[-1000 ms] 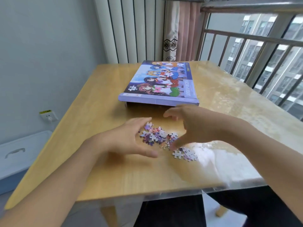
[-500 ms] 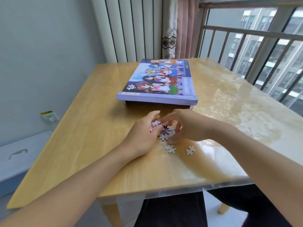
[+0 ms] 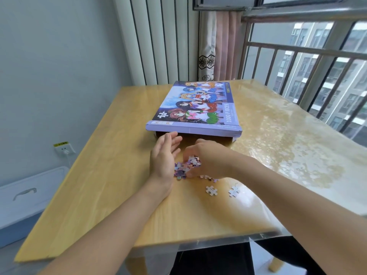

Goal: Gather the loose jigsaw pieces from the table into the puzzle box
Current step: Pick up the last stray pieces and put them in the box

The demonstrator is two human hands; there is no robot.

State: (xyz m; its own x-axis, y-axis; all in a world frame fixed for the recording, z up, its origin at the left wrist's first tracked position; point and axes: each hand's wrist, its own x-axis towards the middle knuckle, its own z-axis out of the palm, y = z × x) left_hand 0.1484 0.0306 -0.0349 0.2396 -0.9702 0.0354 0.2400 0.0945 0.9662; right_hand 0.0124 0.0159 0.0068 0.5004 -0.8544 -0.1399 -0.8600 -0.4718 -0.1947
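On the table (image 3: 103, 175) lies the puzzle box (image 3: 195, 108), its dark open end partly hidden behind both hands. The left hand (image 3: 163, 159) stands flat-fingered and released beside the pile of pieces (image 3: 185, 167); the right hand (image 3: 206, 159) curls over the pile (grasp unclear), two pieces (image 3: 211, 190) apart nearer.

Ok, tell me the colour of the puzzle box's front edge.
Pale purple, lilac, on the puzzle box; the head view shows it.

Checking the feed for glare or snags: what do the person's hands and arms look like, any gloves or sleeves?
Both forearms are bare to the frame's edge; no sleeves show. The left hand and right hand wear no gloves, and no rings, watch or markings are visible.
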